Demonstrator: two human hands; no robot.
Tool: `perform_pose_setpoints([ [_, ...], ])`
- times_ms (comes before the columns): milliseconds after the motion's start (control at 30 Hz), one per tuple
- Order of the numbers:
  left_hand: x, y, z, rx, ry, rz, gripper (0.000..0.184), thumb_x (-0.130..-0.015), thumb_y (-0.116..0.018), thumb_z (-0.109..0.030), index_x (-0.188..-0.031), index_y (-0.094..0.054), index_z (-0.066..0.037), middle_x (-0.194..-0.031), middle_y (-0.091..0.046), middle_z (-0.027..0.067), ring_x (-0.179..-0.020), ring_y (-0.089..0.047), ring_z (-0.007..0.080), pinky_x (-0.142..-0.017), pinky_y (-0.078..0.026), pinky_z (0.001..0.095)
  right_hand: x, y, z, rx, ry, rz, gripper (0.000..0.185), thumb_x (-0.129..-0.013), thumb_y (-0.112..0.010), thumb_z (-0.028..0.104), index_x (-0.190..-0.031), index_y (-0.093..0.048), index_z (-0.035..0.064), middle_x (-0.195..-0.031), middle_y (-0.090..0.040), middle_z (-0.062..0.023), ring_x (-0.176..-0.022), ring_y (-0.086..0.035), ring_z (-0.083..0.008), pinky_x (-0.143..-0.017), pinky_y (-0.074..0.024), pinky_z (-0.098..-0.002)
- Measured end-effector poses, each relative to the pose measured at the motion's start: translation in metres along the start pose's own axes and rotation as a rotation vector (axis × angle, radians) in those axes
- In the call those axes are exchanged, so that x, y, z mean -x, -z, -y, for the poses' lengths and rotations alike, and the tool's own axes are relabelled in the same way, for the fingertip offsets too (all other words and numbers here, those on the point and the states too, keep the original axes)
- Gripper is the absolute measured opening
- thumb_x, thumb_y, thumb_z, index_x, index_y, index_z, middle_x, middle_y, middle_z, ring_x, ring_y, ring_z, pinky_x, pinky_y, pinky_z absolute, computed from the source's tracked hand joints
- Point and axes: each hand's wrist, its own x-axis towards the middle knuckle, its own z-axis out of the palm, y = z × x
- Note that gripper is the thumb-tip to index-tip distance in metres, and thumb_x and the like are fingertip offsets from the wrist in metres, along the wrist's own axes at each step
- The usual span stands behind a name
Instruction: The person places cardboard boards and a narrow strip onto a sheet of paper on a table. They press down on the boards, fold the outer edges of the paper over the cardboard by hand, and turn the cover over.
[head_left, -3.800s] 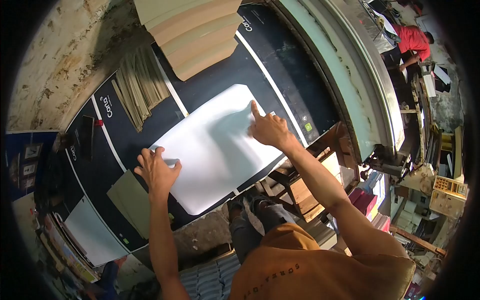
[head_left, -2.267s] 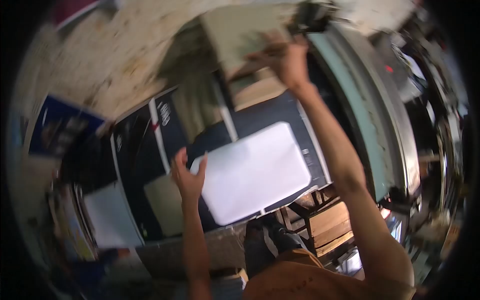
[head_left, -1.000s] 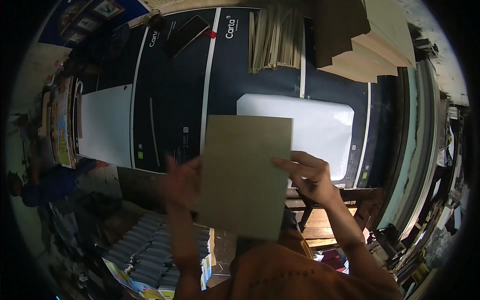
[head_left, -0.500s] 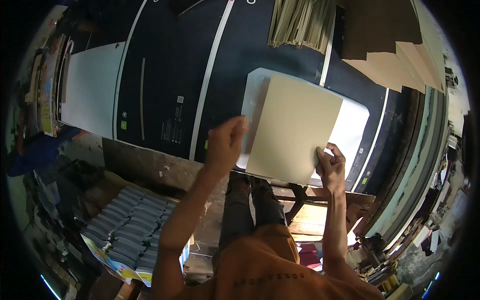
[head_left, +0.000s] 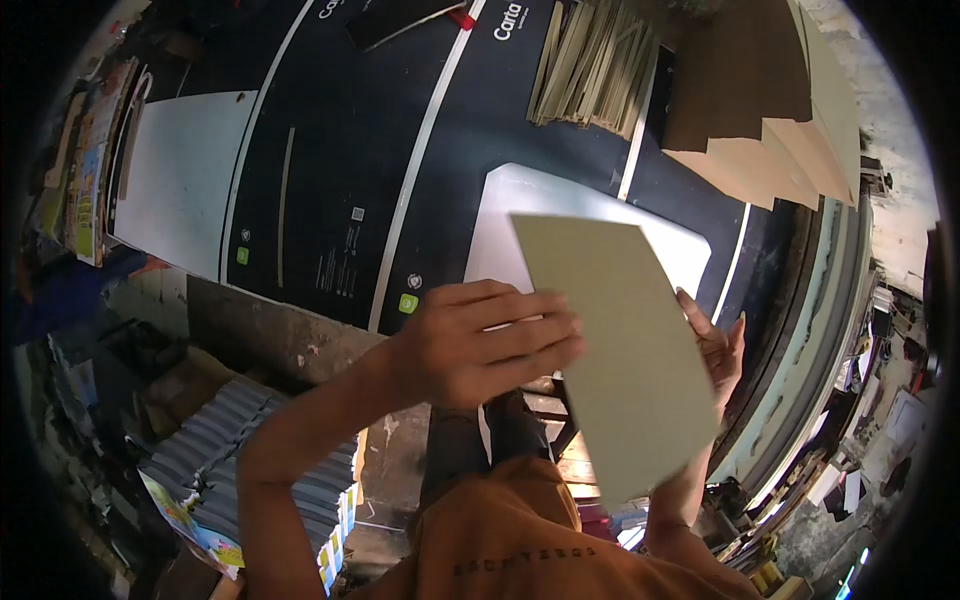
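A grey-beige cardboard sheet (head_left: 630,350) is raised and tilted above the table, between my two hands. My left hand (head_left: 490,340) is at its left edge, long fingers over the near face; the thumb is hidden. At the right edge is my right hand (head_left: 715,350), partly behind the cardboard, with two fingertips showing beside it. Beneath lies a white sheet (head_left: 500,215) with cut corners, flat on the dark tabletop (head_left: 340,180). The cardboard covers part of this sheet.
A bundle of narrow cardboard strips (head_left: 590,75) and a stepped stack of brown boards (head_left: 745,110) stand at the back right. Grey striped bundles (head_left: 215,440) sit low on the left. A single thin strip (head_left: 286,205) lies on the tabletop.
The cardboard has left the white sheet and is now lifted and tilted towards me. My left hand has come to its left edge; my right hand has moved right, partly behind it.
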Motion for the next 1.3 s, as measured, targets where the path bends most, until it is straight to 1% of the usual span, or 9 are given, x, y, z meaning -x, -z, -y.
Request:
perform_pose_setpoints([
  [33,0.005,-0.004,0.008,-0.028,-0.033,-0.019,0.023,-0.083,-0.077,-0.011,-0.105,-0.08,-0.012,-0.111,-0.077,0.0049,-0.107,-0.073,0.0216,-0.082,-0.059,0.0334,-0.009,0.022,0.0,0.076,0.025,0.194,0.072,-0.102,-0.065,0.03,-0.154,-0.035,-0.0102,-0.091,-0.075,-0.0145,-0.073,-0.071,-0.0202,-0.072,-0.055,-0.0342],
  [100,0.02,-0.018,0.021,-0.077,-0.085,-0.05,0.023,-0.084,-0.073,-0.01,-0.107,-0.078,-0.011,-0.111,-0.076,0.0055,-0.111,-0.072,0.0218,-0.086,-0.059,0.0351,-0.019,0.044,-0.014,0.546,0.206,0.238,0.053,-0.1,-0.069,0.012,-0.144,-0.049,-0.0111,-0.08,-0.073,-0.0061,-0.064,-0.063,-0.0065,-0.059,-0.0459,-0.0186],
  [133,0.03,-0.024,0.025,-0.147,-0.063,-0.057,0.025,-0.084,-0.076,-0.015,-0.109,-0.077,-0.011,-0.115,-0.074,0.0072,-0.112,-0.069,0.0229,-0.09,-0.056,0.0391,-0.033,0.064,-0.023,0.564,0.166,0.274,0.041,-0.1,-0.068,0.008,-0.134,-0.057,-0.0104,-0.079,-0.072,-0.0045,-0.063,-0.061,-0.0055,-0.057,-0.045,-0.019],
  [200,0.036,-0.032,0.021,-0.297,0.22,-0.038,0.031,-0.082,-0.081,-0.016,-0.112,-0.076,-0.009,-0.117,-0.072,0.0095,-0.112,-0.065,0.0248,-0.092,-0.053,0.0411,-0.039,0.064,-0.04,0.564,0.169,0.241,0.015,-0.1,-0.065,0.005,-0.109,-0.071,-0.0068,-0.078,-0.07,-0.0009,-0.061,-0.057,-0.0018,-0.054,-0.0413,-0.0185],
  [333,0.066,-0.064,0.037,-0.241,0.614,-0.098,0.035,-0.085,-0.079,-0.016,-0.117,-0.072,-0.004,-0.111,-0.068,0.0126,-0.104,-0.06,0.0279,-0.088,-0.051,0.0419,-0.058,0.058,-0.065,0.659,0.129,0.13,0.018,-0.103,-0.065,0.01,-0.113,-0.07,-0.0044,-0.071,-0.068,0.0025,-0.058,-0.055,0.0001,-0.052,-0.0413,-0.018],
  [467,0.08,-0.073,0.045,-0.098,0.788,-0.01,0.028,-0.087,-0.074,-0.006,-0.115,-0.071,-0.001,-0.109,-0.069,0.0146,-0.102,-0.061,0.0327,-0.091,-0.049,0.0418,-0.068,0.058,-0.094,0.68,0.117,0.078,0.02,-0.102,-0.067,0.012,-0.113,-0.07,-0.0039,-0.068,-0.062,0.0053,-0.053,-0.041,-0.0005,-0.047,-0.0287,-0.0218],
  [533,0.083,-0.073,0.049,-0.099,0.846,0.062,0.026,-0.088,-0.072,-0.005,-0.114,-0.071,-0.001,-0.108,-0.069,0.0145,-0.1,-0.06,0.0332,-0.09,-0.049,0.0424,-0.072,0.061,-0.1,0.716,0.126,0.121,0.021,-0.103,-0.064,0.014,-0.113,-0.068,-0.0042,-0.071,-0.066,0.0016,-0.055,-0.049,-0.0007,-0.048,-0.0332,-0.0194],
  [933,0.085,-0.076,0.055,-0.094,0.92,0.141,0.028,-0.088,-0.069,-0.003,-0.116,-0.074,-0.004,-0.103,-0.067,0.0141,-0.1,-0.059,0.0333,-0.091,-0.048,0.0442,-0.063,0.035,-0.112,0.748,0.169,0.067,0.014,-0.102,-0.067,0.013,-0.104,-0.064,-0.001,-0.059,-0.053,0.0079,-0.052,-0.04,-0.0001,-0.047,-0.0295,-0.0201],
  [1300,0.084,-0.074,0.053,-0.078,0.959,0.165,0.033,-0.087,-0.07,-0.004,-0.12,-0.074,-0.005,-0.108,-0.067,0.0146,-0.105,-0.06,0.0316,-0.095,-0.049,0.0436,-0.064,0.045,-0.125,1.078,0.457,-0.104,0.019,-0.093,-0.076,0.009,-0.103,-0.072,-0.0061,-0.074,-0.066,-0.0027,-0.064,-0.054,-0.0052,-0.057,-0.045,-0.0237],
])
